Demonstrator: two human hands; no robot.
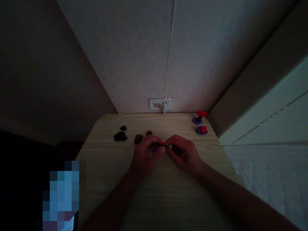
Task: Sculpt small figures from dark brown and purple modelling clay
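Over the middle of a pale wooden table [214, 154], a person's left hand [145, 156] and right hand [187, 154] angle inward from either side, fingers curled, thumbs and fingertips pinching a small dark piece [166, 146] between them.

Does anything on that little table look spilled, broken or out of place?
Nothing stands out. The dark lumps lie loose toward the left, the red-and-purple shapes sit at the far right, and the left hand and right hand hold a small dark piece. Fine damage could hide in the dimness.
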